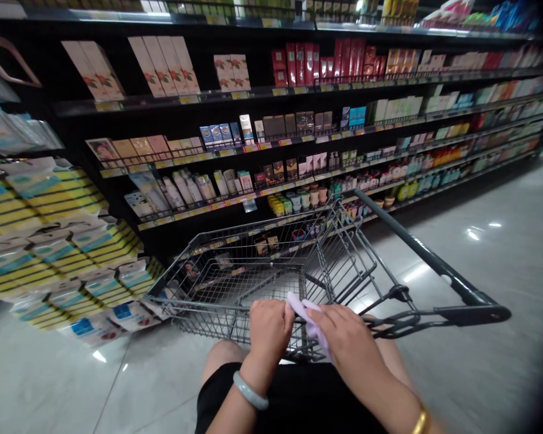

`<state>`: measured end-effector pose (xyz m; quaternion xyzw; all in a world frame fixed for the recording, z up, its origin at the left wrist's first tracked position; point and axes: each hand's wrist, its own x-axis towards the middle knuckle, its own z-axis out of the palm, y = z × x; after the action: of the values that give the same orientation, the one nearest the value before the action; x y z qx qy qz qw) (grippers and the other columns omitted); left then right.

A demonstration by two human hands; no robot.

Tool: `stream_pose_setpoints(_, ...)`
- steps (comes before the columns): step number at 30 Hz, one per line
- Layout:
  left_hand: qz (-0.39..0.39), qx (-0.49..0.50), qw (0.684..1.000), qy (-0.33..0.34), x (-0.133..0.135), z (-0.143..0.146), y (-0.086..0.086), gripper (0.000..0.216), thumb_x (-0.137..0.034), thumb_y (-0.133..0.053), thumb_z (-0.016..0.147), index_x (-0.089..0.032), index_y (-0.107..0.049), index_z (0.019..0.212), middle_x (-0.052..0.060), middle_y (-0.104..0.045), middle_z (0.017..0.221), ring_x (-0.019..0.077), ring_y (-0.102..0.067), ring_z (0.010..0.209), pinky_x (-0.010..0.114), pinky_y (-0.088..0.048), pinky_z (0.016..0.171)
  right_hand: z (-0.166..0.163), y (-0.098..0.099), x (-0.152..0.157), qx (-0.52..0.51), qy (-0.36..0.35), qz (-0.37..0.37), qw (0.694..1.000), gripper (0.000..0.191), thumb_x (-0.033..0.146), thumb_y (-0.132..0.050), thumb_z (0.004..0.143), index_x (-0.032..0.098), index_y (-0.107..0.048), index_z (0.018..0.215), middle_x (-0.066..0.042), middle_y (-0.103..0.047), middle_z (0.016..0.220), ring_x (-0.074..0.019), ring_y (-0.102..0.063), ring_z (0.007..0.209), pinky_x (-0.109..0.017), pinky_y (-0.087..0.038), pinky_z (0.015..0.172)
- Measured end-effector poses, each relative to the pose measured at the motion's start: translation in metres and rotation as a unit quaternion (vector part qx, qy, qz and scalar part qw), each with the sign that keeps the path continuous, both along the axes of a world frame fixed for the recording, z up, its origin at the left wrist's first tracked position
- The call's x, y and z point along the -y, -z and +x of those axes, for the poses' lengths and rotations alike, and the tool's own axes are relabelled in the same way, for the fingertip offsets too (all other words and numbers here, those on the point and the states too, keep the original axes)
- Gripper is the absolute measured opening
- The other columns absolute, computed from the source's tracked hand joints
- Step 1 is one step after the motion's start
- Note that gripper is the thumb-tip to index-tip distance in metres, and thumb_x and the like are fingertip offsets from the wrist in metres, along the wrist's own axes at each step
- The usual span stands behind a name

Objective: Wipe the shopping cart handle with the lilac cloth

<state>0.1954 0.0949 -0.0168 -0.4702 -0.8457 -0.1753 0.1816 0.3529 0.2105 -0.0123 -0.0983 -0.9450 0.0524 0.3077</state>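
Lilac cloth [304,310] sits bunched between both hands, right at the near rim of the wire shopping cart [416,248]. The left hand [271,328] is balled tight, pinching one end. The right hand [348,340] lies flatter, fingers curled over the other end. It looks soft, limp and feather-light, perhaps a wipe rather than fabric; the blur hides it. Best gripped by a pinched edge or corner.
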Motion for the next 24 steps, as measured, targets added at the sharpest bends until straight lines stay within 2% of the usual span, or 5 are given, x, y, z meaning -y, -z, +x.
stream_pose_setpoints(5, 0.0, 0.009, 1.0, -0.005, -0.001, 0.002, 0.001, 0.034, -0.023, -0.043, 0.093, -0.019, -0.061, 0.064, 0.004, -0.065, 0.066, 0.018, -0.059, 0.07, 0.036, -0.03, 0.074, 0.01, -0.019, -0.011, 0.092, 0.073, 0.013, 0.993, 0.034, 0.009, -0.053, 0.085, 0.025, -0.063, 0.112, -0.005, -0.069, 0.092, -0.0226, -0.061, 0.083, -0.037, -0.042, 0.077)
stream_pose_setpoints(8, 0.008, 0.016, 1.0, -0.008, -0.002, 0.003, 0.002, 0.034, -0.024, -0.044, 0.093, -0.019, -0.061, 0.064, 0.004, -0.065, 0.066, 0.0182, -0.059, 0.071, 0.037, -0.03, 0.075, 0.001, -0.007, 0.004, 0.058, 0.098, 0.055, 0.992, 0.031, 0.015, -0.053, 0.09, 0.022, -0.062, 0.118, -0.009, -0.069, 0.101, -0.026, -0.06, 0.091, -0.042, -0.041, 0.085)
stream_pose_setpoints(12, 0.0, 0.02, 1.0, 0.0, -0.001, 0.001, 0.002, 0.037, -0.028, -0.042, 0.095, -0.02, -0.061, 0.065, 0.004, -0.066, 0.067, 0.0184, -0.059, 0.071, 0.037, -0.03, 0.075, -0.009, 0.014, 0.015, -0.022, 0.037, 0.055, 0.998, 0.043, 0.013, -0.048, 0.093, 0.025, -0.052, 0.134, -0.006, -0.063, 0.127, -0.0254, -0.054, 0.113, -0.043, -0.034, 0.102)
stream_pose_setpoints(18, 0.006, 0.016, 1.0, -0.002, 0.0, 0.001, 0.003, 0.034, -0.025, -0.044, 0.093, -0.019, -0.06, 0.064, 0.003, -0.066, 0.066, 0.0179, -0.059, 0.071, 0.036, -0.03, 0.075, 0.011, 0.012, -0.005, -0.011, 0.041, -0.013, 0.999, 0.045, 0.01, -0.047, 0.085, 0.024, -0.058, 0.126, -0.008, -0.063, 0.122, -0.0251, -0.055, 0.11, -0.041, -0.039, 0.097)
stream_pose_setpoints(24, 0.004, 0.025, 1.0, -0.001, -0.001, 0.002, 0.002, 0.036, -0.025, -0.044, 0.094, -0.019, -0.063, 0.064, 0.004, -0.067, 0.066, 0.0179, -0.058, 0.069, 0.035, -0.03, 0.074, -0.008, 0.02, 0.018, -0.045, 0.064, -0.003, 0.997, 0.038, 0.013, -0.048, 0.089, 0.022, -0.058, 0.125, -0.009, -0.064, 0.124, -0.027, -0.052, 0.115, -0.047, -0.031, 0.105)
